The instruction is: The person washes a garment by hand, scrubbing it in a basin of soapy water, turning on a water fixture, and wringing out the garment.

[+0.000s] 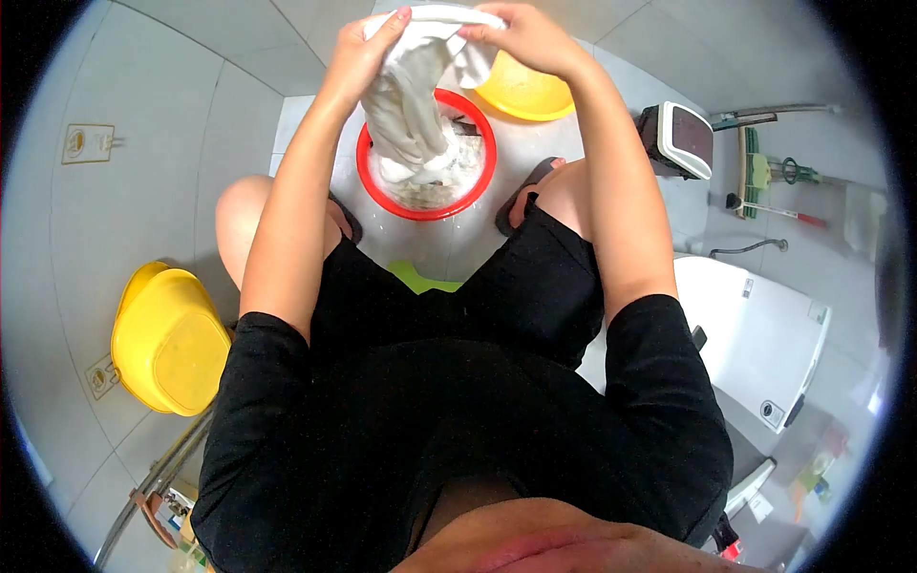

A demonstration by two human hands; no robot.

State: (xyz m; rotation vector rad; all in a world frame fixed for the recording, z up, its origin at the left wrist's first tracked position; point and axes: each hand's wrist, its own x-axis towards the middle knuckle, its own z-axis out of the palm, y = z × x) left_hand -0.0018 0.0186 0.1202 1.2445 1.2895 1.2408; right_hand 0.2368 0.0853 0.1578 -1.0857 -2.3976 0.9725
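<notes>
A wet white garment (411,100) is stretched between my two hands at the top of the head view. Its lower part hangs into a red-rimmed basin (491,162) that holds soapy, foamy water. My left hand (368,53) is closed on the cloth's left edge, thumb on top. On the other side my right hand (525,38) grips the upper right edge, with the fingers partly hidden by the fabric. What kind of garment it is cannot be made out.
A yellow basin (527,91) sits on the floor right of the red one. Further right are a lidded bin (680,141) and a white appliance (755,329). Another yellow basin (186,349) hangs on the left wall. Slippered feet flank the red basin.
</notes>
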